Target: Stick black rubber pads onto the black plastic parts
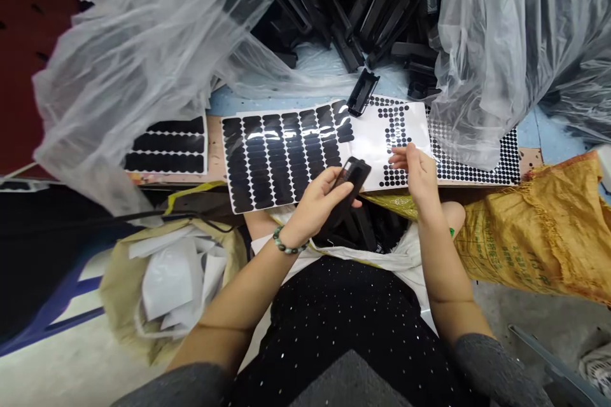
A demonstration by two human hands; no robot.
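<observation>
My left hand (317, 203) is closed around a long black plastic housing (353, 173), held tilted above the table's front edge. My right hand (421, 175) hovers at the sheet of round black stickers (420, 124), its fingers stretched to the left and slightly apart; I make out nothing in them. Many dots are gone from that white sheet. Left of it lies a sheet of oblong black stickers (281, 152). A second black housing (363, 93), its hollow side showing, rests at the back edge of these sheets.
Many black housings (367, 6) are heaped at the back between sheets of clear plastic (157, 32). More black parts fill a white sack (401, 251) at my lap. A bag of white paper (172, 280) stands left, a yellow woven sack (534, 235) right.
</observation>
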